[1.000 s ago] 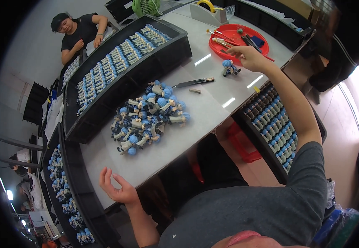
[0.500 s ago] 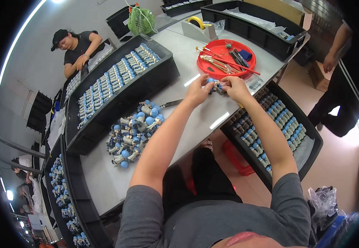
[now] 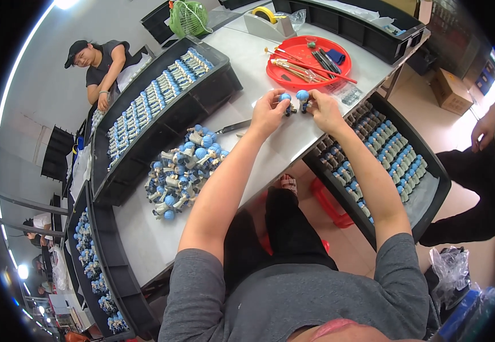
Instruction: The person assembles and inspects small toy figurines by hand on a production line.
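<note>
Over the white table, my left hand [image 3: 268,114] pinches a small blue-capped figurine [image 3: 285,98]. A second blue-capped figurine [image 3: 303,96] stands upright in the fingers of my right hand [image 3: 324,111]. The two figurines are close side by side with a narrow gap between them. My fingers cover part of each body. Left of my left forearm lies a heap of similar figurines [image 3: 182,171] with blue caps and grey-white bodies. A dark flat blade-like tool [image 3: 233,126] lies between the heap and my left wrist.
Beyond my hands sits a red round tray [image 3: 271,73] with brushes and pens, near a tape dispenser [image 3: 268,26]. Black crates of figurines stand at left [image 3: 224,85] and below my right arm [image 3: 438,188]. A co-worker [image 3: 102,65] works far left; another person [image 3: 475,188] stands right.
My hands, together on one spot before, are now slightly apart, each with a figurine. The standing person at right has come nearer, and the view has shifted slightly.
</note>
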`<state>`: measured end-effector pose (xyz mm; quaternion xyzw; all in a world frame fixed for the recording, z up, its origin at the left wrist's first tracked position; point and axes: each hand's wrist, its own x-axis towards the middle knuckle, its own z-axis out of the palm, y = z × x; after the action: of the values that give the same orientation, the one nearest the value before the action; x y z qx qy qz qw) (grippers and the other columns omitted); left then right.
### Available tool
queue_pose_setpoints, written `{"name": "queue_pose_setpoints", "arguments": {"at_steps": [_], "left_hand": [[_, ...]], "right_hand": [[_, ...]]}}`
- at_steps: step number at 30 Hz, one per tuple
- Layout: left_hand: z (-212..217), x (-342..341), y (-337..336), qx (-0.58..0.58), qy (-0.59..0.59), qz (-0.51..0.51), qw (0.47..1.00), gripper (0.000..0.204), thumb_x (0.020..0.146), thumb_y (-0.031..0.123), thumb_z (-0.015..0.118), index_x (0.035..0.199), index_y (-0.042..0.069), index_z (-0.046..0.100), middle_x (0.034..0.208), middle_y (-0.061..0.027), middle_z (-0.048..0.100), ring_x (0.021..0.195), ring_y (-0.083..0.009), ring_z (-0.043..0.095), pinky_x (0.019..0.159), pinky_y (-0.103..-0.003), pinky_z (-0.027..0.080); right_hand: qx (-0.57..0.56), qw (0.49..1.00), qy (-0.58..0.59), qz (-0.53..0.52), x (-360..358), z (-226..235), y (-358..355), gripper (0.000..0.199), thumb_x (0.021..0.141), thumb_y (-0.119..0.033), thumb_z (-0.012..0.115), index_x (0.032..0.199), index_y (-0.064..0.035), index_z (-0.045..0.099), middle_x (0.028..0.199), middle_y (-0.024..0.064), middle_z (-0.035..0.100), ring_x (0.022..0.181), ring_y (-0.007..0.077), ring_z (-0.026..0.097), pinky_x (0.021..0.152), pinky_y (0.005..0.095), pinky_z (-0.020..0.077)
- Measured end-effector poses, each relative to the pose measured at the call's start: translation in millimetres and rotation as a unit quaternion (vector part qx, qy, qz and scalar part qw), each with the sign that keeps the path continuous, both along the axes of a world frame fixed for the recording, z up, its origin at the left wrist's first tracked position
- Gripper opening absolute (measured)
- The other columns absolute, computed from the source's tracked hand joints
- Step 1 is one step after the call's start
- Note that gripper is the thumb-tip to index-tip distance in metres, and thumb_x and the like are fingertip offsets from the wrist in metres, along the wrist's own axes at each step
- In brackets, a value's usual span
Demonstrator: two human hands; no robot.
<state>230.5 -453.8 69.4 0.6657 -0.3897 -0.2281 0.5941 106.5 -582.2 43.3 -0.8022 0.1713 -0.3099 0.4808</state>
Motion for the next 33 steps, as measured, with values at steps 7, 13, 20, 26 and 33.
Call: {"name": "queue_pose_setpoints", "arguments": {"at_steps": [7, 13, 20, 26, 33], "left_hand": [[0, -8, 3, -0.007, 0.003, -0.007, 1.000, 0.036, 0.084, 0.011, 0.060, 0.117, -0.001, 0.051, 0.100, -0.0086, 0.061, 0.087, -0.0109, 0.057, 0.075, -0.024, 0.047], [-1, -15, 2, -0.019, 0.006, -0.017, 1.000, 0.035, 0.084, 0.009, 0.060, 0.116, -0.002, 0.051, 0.100, -0.0093, 0.061, 0.088, -0.0112, 0.057, 0.075, -0.024, 0.047], [-8, -13, 3, -0.029, 0.006, 0.010, 1.000, 0.031, 0.081, 0.009, 0.061, 0.109, -0.003, 0.054, 0.093, -0.0096, 0.063, 0.084, -0.0135, 0.060, 0.073, -0.026, 0.048], [-12, -14, 3, -0.038, -0.013, 0.021, 0.999, 0.033, 0.082, 0.012, 0.061, 0.110, -0.003, 0.054, 0.092, -0.0113, 0.064, 0.081, -0.0139, 0.060, 0.070, -0.026, 0.048], [-15, -12, 3, -0.041, -0.010, 0.025, 0.999, 0.034, 0.081, 0.013, 0.062, 0.110, -0.003, 0.054, 0.090, -0.0109, 0.064, 0.079, -0.0138, 0.060, 0.069, -0.026, 0.049]], "right_hand": [[-0.119, 0.989, 0.084, -0.040, -2, 4, -7, 0.030, 0.071, -0.008, 0.064, 0.101, -0.0118, 0.060, 0.098, 0.0097, 0.064, 0.099, 0.0271, 0.057, 0.087, 0.0430, 0.0354], [-0.082, 0.996, 0.004, -0.040, -10, -7, -13, 0.028, 0.072, 0.002, 0.058, 0.098, -0.0073, 0.061, 0.096, 0.0130, 0.063, 0.096, 0.0305, 0.056, 0.081, 0.0366, 0.0426], [-0.216, 0.939, -0.092, -0.251, -37, -1, 43, 0.028, 0.068, 0.004, 0.054, 0.083, -0.0141, 0.069, 0.077, 0.0020, 0.054, 0.084, 0.0211, 0.049, 0.075, 0.0339, 0.0364], [-0.182, 0.944, -0.050, -0.271, -38, -16, 49, 0.032, 0.069, -0.001, 0.054, 0.088, -0.0209, 0.071, 0.076, -0.0011, 0.050, 0.084, 0.0184, 0.046, 0.076, 0.0314, 0.0323], [-0.172, 0.950, -0.051, -0.256, -37, -13, 53, 0.035, 0.069, -0.001, 0.053, 0.091, -0.0218, 0.071, 0.077, -0.0016, 0.050, 0.084, 0.0187, 0.045, 0.077, 0.0326, 0.0319]]}}
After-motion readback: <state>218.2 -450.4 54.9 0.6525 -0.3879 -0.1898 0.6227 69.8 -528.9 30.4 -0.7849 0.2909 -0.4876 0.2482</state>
